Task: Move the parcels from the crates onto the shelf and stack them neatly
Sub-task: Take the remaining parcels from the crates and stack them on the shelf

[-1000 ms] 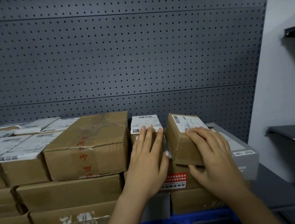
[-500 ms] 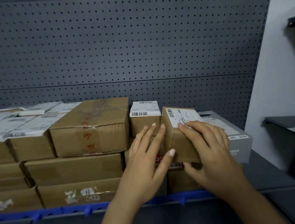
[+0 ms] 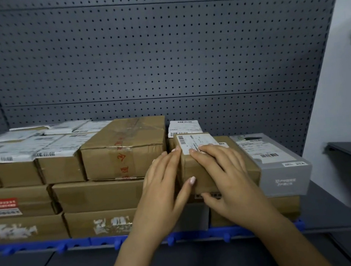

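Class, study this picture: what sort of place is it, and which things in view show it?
Most likely a parcel storeroom or courier depot. Cardboard parcels with barcode labels sit stacked on a dark metal shelf, backed by a grey pegboard panel; the right hand grips a small parcel.

Small parcel point(image 3: 187, 164): brown cardboard with a white barcode label point(image 3: 197, 141) on top, held between the two hands and sitting on the stacked parcels.
Left hand point(image 3: 166, 190): fingers straight and flat against the parcel's left side, thumb lying on its front face.
Right hand point(image 3: 230, 179): fingers curve over the top front edge onto the label, thumb under the lower front edge.
Grey box point(image 3: 284, 175): just right of the right hand, touching the small parcel.
Taped parcel point(image 3: 124, 149): larger, with red-printed tape, just left of the left hand.
Labelled parcel point(image 3: 183, 126): directly beyond the fingertips.
Shelf point(image 3: 332, 213): dark, with a blue strip point(image 3: 73, 243) beneath the wrists.
Pegboard point(image 3: 161, 58): grey, far beyond both hands.
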